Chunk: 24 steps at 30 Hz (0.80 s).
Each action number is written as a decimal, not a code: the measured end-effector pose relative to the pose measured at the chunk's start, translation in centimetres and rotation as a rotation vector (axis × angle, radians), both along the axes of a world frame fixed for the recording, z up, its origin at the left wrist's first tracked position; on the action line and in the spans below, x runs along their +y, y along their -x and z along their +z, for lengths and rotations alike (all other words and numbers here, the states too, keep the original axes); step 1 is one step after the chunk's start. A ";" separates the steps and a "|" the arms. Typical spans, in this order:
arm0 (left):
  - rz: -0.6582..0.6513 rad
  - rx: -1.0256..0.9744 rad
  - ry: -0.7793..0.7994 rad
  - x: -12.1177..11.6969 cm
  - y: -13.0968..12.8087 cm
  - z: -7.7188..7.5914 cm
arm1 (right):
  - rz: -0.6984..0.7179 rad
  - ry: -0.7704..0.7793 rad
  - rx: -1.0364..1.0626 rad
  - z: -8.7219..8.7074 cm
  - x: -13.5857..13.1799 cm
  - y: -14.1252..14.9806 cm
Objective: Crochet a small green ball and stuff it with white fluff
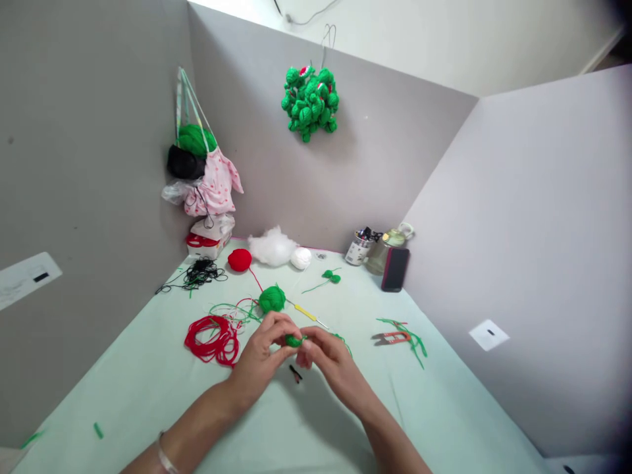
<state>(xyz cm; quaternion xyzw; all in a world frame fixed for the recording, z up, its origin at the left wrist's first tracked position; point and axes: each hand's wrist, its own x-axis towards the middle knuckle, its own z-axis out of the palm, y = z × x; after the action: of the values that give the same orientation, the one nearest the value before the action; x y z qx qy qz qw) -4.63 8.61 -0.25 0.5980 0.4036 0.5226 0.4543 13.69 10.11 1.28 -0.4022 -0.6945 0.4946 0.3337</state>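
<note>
The left hand (261, 352) pinched a small green knitted piece (293, 341) between its thumb and curled fingers, and the right hand (333, 362) had its thumb and fingertips drawn together at the piece's right end. Both forearms came in from the near edge and angled inward, a pale bangle (166, 454) on the left wrist. The green piece sat between the two hands, above the bench (306, 434) — partly covered by fingers. A small dark clip (295, 374) lay just below the hands. Beyond them rested a green yarn ball (272, 299) and a yellow-handled hook (306, 312); to the left, a loose coil of red cord (212, 339); well to the right, orange-handled snips (392, 338) beside green scraps (417, 343). Farther back stood a dark phone (395, 270), upright.
</note>
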 end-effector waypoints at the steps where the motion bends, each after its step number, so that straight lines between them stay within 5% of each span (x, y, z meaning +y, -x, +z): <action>1: -0.006 0.012 0.006 0.0 -0.1 0.0 | -0.036 -0.038 -0.047 -0.5 0.2 -0.1; 7: -0.067 0.020 0.093 0.6 -0.4 -0.3 | -0.118 -0.092 -0.148 -2.4 1.2 -0.7; 16: -0.097 -0.079 0.289 1.0 -0.8 -1.5 | -0.066 -0.294 -0.216 -1.9 0.4 -0.6; 20: -0.231 -0.117 0.325 1.0 -1.3 -2.0 | -0.213 -0.450 -0.155 -1.0 0.6 -1.2; 24: -0.309 -0.072 0.332 0.9 -1.6 -2.2 | -0.122 -0.128 0.167 0.0 0.8 -1.8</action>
<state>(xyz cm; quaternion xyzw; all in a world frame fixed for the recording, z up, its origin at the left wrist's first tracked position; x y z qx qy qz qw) -2.98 9.47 -2.40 0.5510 0.3712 0.3942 0.6350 15.48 10.96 1.24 -0.3789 -0.6689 0.4596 0.4448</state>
